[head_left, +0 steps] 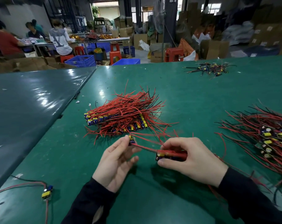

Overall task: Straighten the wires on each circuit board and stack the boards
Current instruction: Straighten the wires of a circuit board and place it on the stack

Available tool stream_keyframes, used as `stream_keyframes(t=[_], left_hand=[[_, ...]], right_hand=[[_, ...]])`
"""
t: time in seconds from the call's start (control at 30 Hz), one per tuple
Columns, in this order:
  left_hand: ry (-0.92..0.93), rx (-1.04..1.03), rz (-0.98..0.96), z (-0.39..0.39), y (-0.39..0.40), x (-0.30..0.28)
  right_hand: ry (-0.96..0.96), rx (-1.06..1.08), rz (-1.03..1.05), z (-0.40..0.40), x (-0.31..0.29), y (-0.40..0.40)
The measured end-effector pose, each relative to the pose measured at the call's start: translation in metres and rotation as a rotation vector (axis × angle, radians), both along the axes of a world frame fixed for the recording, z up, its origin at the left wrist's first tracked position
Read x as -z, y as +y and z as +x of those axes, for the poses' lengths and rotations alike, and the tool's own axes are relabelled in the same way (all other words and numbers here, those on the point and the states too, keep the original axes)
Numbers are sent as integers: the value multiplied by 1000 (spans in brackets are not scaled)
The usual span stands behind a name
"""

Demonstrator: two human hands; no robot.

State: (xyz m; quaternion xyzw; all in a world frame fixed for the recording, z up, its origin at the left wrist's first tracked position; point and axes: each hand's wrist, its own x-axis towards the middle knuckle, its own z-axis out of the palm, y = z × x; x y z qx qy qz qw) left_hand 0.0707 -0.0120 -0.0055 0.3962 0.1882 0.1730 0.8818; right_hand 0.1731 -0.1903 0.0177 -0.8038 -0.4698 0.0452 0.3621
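My left hand [116, 160] pinches a small circuit board [131, 140] with yellow and blue parts between thumb and fingertips. Red wires [145, 147] run from it to the right. My right hand [190, 159] grips a bundle of boards [171, 155] with red wires lying along it, just above the green table [153, 191]. Behind my hands lies a stack of boards [117, 122] with red and black wires fanned out to the right. An untidy heap of boards [272, 136] with tangled wires sits at the right edge.
A single board [47, 192] with red and black wires lies near the front left. A small pile of wired parts [209, 69] sits far back right. A darker table [32, 102] adjoins on the left. Several people work at a far bench among crates, stools and boxes.
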Motion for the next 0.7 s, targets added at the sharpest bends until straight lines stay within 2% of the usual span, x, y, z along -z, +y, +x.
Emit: stream_keyframes(t=[0.07, 0.17, 0.23, 0.3, 0.37, 0.47, 0.57, 0.7], left_hand=[[9, -152, -21, 3, 3, 4], [3, -307, -21, 3, 7, 7], [-12, -397, 1, 2, 11, 7], [-38, -460, 40, 0, 13, 7], [-70, -483, 98, -1, 12, 6], [-84, -455, 205, -1, 7, 4], [-63, -424, 382, 0, -1, 4], [-127, -376, 668, -1, -15, 4]], right_hand=[[-148, 51, -56, 1, 3, 1], [-208, 86, -86, 3, 3, 0], [-228, 120, 51, 2, 0, 0], [-274, 200, 288, 1, -5, 2], [-303, 276, 493, 1, -10, 1], [-282, 283, 657, 0, -14, -2], [-328, 177, 653, -10, -12, 2], [-544, 58, 444, -20, 0, 11]])
